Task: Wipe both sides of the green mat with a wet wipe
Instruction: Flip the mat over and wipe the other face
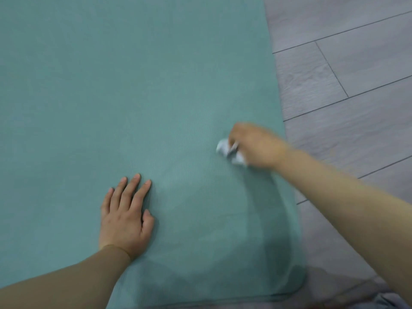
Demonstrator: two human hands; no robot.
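The green mat (133, 85) lies flat on the floor and fills most of the view; its rounded near right corner is at the bottom. My left hand (126, 216) rests flat on the mat with its fingers straight, palm down. My right hand (254, 146), blurred by motion, grips a crumpled white wet wipe (227, 151) and holds it against the mat close to the right edge. Darker damp streaks curve across the mat below the right hand.
Grey wood-look floor planks (347, 74) run along the mat's right side and past its near edge. A bit of grey cloth (388, 301) shows at the bottom right corner.
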